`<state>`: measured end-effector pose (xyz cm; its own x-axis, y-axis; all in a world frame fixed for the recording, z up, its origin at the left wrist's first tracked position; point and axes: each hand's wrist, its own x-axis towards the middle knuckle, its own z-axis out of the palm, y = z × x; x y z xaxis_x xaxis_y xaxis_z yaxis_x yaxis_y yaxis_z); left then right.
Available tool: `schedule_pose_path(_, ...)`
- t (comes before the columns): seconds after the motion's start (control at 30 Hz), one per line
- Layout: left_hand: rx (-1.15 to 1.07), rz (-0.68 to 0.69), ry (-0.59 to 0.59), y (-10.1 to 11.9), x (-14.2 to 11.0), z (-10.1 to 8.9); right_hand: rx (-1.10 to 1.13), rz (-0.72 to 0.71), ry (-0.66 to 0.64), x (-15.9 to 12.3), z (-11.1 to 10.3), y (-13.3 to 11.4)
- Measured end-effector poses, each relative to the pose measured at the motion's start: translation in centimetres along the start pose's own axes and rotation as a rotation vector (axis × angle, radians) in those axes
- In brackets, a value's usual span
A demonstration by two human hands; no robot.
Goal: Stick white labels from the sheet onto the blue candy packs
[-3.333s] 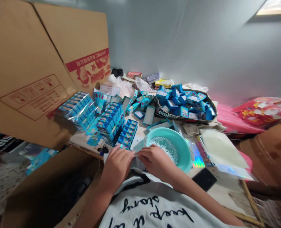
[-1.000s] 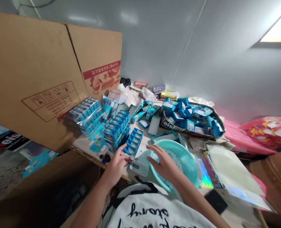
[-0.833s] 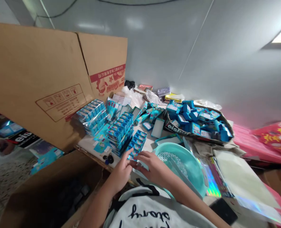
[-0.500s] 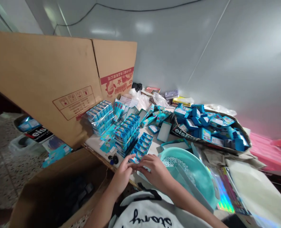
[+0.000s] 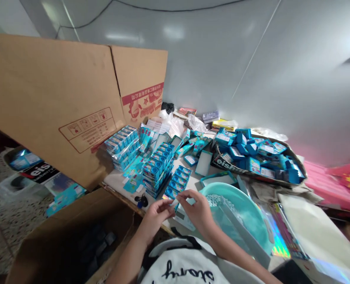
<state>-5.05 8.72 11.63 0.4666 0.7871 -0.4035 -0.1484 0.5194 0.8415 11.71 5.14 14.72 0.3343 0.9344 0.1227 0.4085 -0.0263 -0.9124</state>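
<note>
In front of my apron, both hands pinch a small white-and-blue piece (image 5: 175, 202), partly covered by the fingers; its exact kind is unclear. My left hand (image 5: 157, 216) has it from the left with thumb and fingers, and my right hand (image 5: 196, 208) grips its upper right side. Just beyond them lies a row of small blue boxes (image 5: 178, 179) with round dark circles on them. To its left rises a taller stack of the same blue boxes (image 5: 155, 169). Beneath my right hand a flat white device (image 5: 183, 220) with a grey display is partly visible.
At right stands a turquoise basin (image 5: 251, 205) holding white beads and a grey board. Behind it is a black tray (image 5: 222, 162) heaped with blue boxes. Plastic-wrapped boxes (image 5: 122, 146) lean near a tall carton (image 5: 88, 86). An open carton (image 5: 59, 228) sits below left.
My hands, formerly close together over the row's near end, have parted slightly. The white-and-blue piece now shows between the fingertips, and more of the white device is exposed. The view has shifted slightly.
</note>
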Motion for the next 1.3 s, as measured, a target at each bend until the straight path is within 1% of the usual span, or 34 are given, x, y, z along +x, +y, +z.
schedule_pose_path(0.17,0.086,-0.005,0.012,1.0,2.5,-1.8,0.184,0.116,0.058,0.4,1.4,0.5)
schedule_pose_path(0.33,0.217,0.043,-0.013,1.6,5.7,-4.1,0.381,0.322,0.157,1.4,3.1,1.8)
schedule_pose_path(0.43,0.301,0.099,-0.002,1.4,7.8,-4.7,0.494,0.434,0.243,1.7,4.3,2.5)
schedule_pose_path(0.53,0.37,0.155,0.035,0.6,9.4,-4.7,0.594,0.548,0.328,1.8,5.4,3.4)
schedule_pose_path(0.6,0.405,0.181,0.061,0.0,10.0,-4.5,0.617,0.61,0.365,1.9,6.1,4.0)
schedule_pose_path(0.7,0.444,0.195,0.107,-0.7,10.4,-4.2,0.624,0.657,0.422,2.1,7.0,4.9)
schedule_pose_path(0.8,0.494,0.173,0.15,-1.1,10.6,-4.2,0.631,0.677,0.461,2.1,7.7,5.6)
schedule_pose_path(0.93,0.547,0.164,0.191,-1.7,11.0,-4.3,0.66,0.714,0.469,2.2,8.3,6.2)
schedule_pose_path(1.03,0.56,0.181,0.237,-2.0,11.1,-4.0,0.689,0.743,0.461,2.4,8.4,6.6)
schedule_pose_path(1.2,0.544,0.192,0.31,-2.8,11.3,-3.3,0.721,0.76,0.43,2.6,8.5,7.4)
schedule_pose_path(1.3,0.519,0.178,0.331,-3.6,11.7,-3.5,0.726,0.766,0.406,2.5,8.5,7.7)
